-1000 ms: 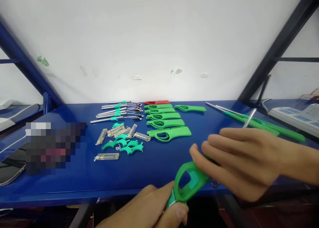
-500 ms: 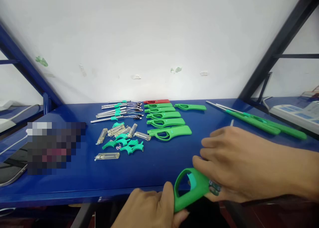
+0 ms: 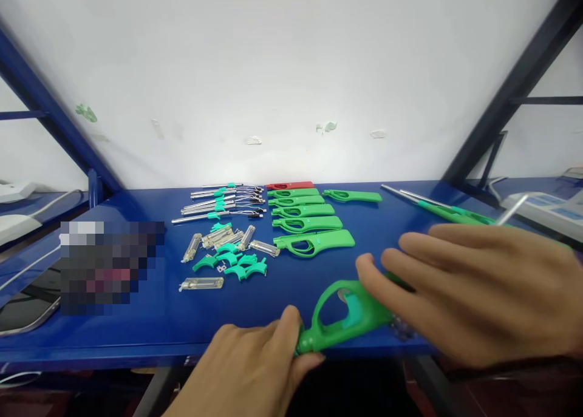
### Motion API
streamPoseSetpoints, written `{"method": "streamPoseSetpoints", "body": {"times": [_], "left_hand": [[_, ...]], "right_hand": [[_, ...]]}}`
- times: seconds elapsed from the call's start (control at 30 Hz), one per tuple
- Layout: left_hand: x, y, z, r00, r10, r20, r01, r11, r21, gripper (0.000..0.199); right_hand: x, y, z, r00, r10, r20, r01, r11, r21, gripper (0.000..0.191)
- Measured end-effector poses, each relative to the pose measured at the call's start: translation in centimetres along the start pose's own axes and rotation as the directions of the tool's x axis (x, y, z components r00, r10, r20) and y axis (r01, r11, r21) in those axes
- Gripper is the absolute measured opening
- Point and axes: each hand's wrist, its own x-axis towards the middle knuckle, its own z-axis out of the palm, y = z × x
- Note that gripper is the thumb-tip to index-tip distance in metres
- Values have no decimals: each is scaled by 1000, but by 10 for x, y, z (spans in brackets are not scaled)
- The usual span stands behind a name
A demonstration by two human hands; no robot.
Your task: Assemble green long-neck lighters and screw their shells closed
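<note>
My left hand [image 3: 252, 359] pinches the narrow nozzle end of a green gas lighter body [image 3: 332, 338], which is tilted near the table's front edge. A teal trigger [image 3: 353, 311] sits inside its finger loop. My right hand [image 3: 469, 283], smeared by motion, lies over the lighter's rear end with its fingers partly stretched. A thin metal rod [image 3: 512, 210] sticks up behind that hand and seems held in it; the rod's other end is hidden. Something dark and translucent [image 3: 403, 329] shows below the right fingers.
On the blue table [image 3: 282, 301] lie green lighter shells [image 3: 328, 241], a red shell [image 3: 296, 186], metal tubes with wires [image 3: 200, 216], clear fuel tanks [image 3: 203, 283] and teal triggers [image 3: 234, 256]. Long green lighters [image 3: 437, 210] lie right, a phone [image 3: 36, 301] left.
The lighter has turned, its nozzle end now showing by my left fingers. My right hand has moved right, its fingers straighter, and more of the metal rod shows.
</note>
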Motion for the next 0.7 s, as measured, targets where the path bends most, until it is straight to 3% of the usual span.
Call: {"method": "streamPoseSetpoints", "body": {"times": [0.07, 0.13, 0.27, 0.37, 0.53, 0.7], "left_hand": [[4, -3, 4, 995, 46, -94, -36, 993, 109, 40], [11, -4, 3, 991, 82, -109, -64, 985, 159, 37], [18, -3, -5, 993, 100, -68, -92, 989, 116, 36], [17, -9, -5, 985, 116, -131, -105, 991, 87, 31], [20, -21, 7, 979, 87, -184, -89, 996, -4, 21], [22, -27, 16, 984, 12, -177, -34, 992, -122, 23]], "right_hand": [[0, 1, 6, 995, 29, 95, -36, 997, 67, 33], [-1, -1, 14, 981, 75, 178, -99, 986, 134, 43], [-6, -11, 24, 943, 140, 303, -223, 939, 260, 52], [-9, -13, 24, 914, 152, 376, -300, 877, 376, 48], [-14, -12, 27, 875, 149, 460, -386, 788, 480, 42], [-14, -23, 37, 890, 136, 436, -343, 829, 441, 51]]}}
